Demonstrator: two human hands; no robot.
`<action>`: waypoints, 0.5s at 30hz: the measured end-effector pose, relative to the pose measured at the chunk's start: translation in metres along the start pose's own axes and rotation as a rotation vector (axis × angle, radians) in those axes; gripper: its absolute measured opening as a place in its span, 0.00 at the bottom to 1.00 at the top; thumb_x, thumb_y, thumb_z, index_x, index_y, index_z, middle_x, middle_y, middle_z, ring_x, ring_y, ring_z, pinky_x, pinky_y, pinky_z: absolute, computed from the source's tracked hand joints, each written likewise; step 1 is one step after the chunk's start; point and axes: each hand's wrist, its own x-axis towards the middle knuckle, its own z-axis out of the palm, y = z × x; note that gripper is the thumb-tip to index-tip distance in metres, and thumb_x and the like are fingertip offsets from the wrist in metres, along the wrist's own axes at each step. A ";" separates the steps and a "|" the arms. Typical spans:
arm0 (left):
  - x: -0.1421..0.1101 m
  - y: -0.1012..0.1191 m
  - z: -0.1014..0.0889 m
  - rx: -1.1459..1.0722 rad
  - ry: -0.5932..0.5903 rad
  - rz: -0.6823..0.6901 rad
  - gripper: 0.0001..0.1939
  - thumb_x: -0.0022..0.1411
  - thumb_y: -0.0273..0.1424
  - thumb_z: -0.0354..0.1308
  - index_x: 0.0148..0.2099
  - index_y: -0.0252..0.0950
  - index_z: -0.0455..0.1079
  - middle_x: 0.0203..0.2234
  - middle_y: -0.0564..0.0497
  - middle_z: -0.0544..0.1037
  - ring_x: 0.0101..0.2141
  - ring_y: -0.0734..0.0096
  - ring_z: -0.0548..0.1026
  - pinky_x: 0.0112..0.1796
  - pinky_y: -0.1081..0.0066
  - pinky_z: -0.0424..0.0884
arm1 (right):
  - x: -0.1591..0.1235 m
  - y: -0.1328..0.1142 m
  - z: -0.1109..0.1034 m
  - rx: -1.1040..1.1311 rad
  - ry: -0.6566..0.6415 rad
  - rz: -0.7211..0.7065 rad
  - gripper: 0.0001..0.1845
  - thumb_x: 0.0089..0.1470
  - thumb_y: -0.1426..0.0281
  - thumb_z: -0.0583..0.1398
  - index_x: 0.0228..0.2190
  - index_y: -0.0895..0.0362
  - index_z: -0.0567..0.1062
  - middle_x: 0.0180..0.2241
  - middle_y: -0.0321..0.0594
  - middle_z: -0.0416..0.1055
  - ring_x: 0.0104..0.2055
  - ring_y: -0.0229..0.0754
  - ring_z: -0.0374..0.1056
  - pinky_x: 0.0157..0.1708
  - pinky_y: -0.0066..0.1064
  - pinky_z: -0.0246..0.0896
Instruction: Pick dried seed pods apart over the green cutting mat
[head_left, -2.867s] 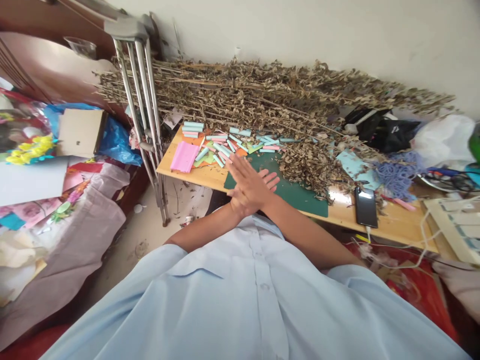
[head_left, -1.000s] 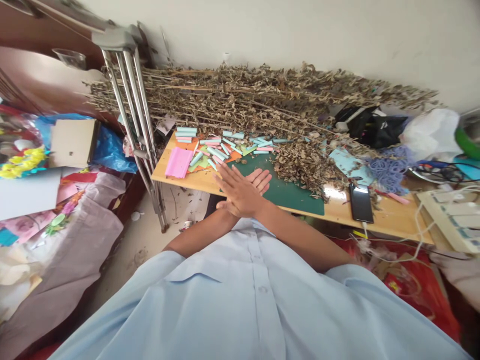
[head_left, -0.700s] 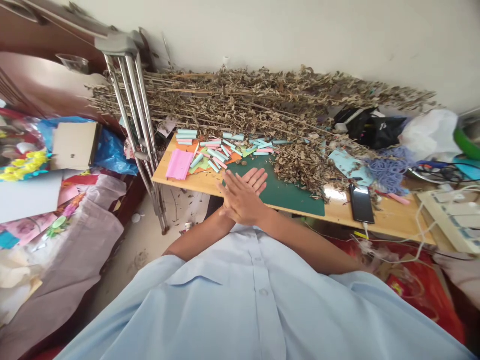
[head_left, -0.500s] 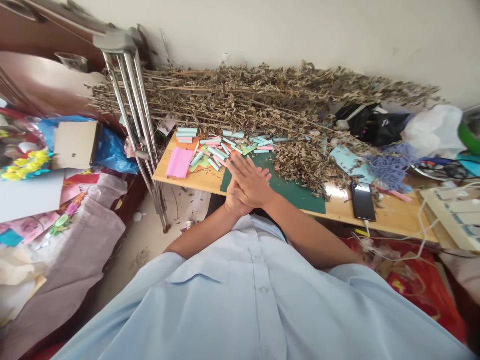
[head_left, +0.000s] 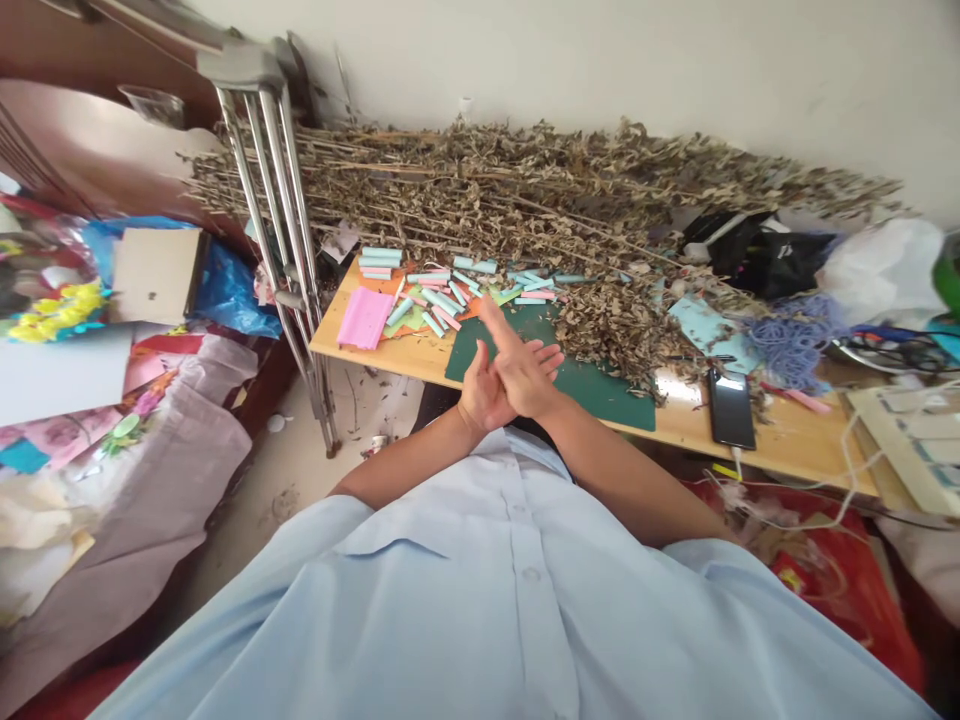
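My left hand (head_left: 484,396) is palm up in front of my shirt, its thumb raised and its fingers stretched to the right. Across its palm rests the edge of my right hand (head_left: 520,374), with straight fingers pointing forward and left. The two palms touch, and nothing shows between them. Just beyond lies a dark green cutting mat (head_left: 600,395) on the wooden table (head_left: 420,362). Rolled blue and pink paper tubes (head_left: 442,300) are scattered past my fingertips, beside a folded pink paper (head_left: 364,318). A heap of dried leaves (head_left: 611,325) covers part of the mat.
Long dried plant stalks (head_left: 480,185) lie along the wall. Metal crutches (head_left: 274,200) lean at the table's left end. On the right are a phone (head_left: 730,408) with a cable, purple yarn (head_left: 795,335) and a power strip (head_left: 907,430). A bed (head_left: 172,450) with clutter stands left.
My right hand has turned from lying flat over my left hand to standing on its edge, so more of the left palm shows. The view has shifted slightly.
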 end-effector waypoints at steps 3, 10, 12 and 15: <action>0.003 0.007 -0.003 -0.055 -0.089 -0.001 0.46 0.68 0.62 0.37 0.65 0.29 0.66 0.64 0.33 0.70 0.69 0.44 0.60 0.68 0.45 0.56 | -0.005 -0.001 -0.011 0.167 0.125 0.077 0.42 0.69 0.45 0.42 0.73 0.52 0.42 0.73 0.52 0.50 0.72 0.58 0.53 0.66 0.62 0.55; 0.000 0.016 -0.009 -0.073 -0.046 0.027 0.44 0.69 0.61 0.37 0.66 0.31 0.66 0.64 0.35 0.70 0.69 0.46 0.61 0.68 0.47 0.57 | -0.029 -0.011 -0.036 0.304 0.328 0.216 0.19 0.67 0.55 0.56 0.49 0.51 0.80 0.50 0.46 0.78 0.51 0.50 0.76 0.53 0.49 0.74; -0.001 0.019 -0.009 -0.071 -0.050 0.044 0.43 0.70 0.60 0.36 0.66 0.30 0.66 0.64 0.35 0.70 0.69 0.46 0.61 0.68 0.46 0.57 | -0.037 -0.013 -0.037 0.218 0.313 0.193 0.13 0.65 0.59 0.59 0.43 0.51 0.81 0.43 0.43 0.80 0.46 0.48 0.77 0.50 0.47 0.75; 0.000 0.019 -0.008 -0.081 -0.065 0.079 0.44 0.70 0.60 0.34 0.67 0.31 0.63 0.65 0.35 0.68 0.69 0.46 0.60 0.68 0.44 0.55 | -0.046 -0.016 -0.032 0.124 0.210 0.133 0.10 0.64 0.63 0.61 0.42 0.51 0.81 0.41 0.42 0.81 0.42 0.47 0.77 0.46 0.44 0.76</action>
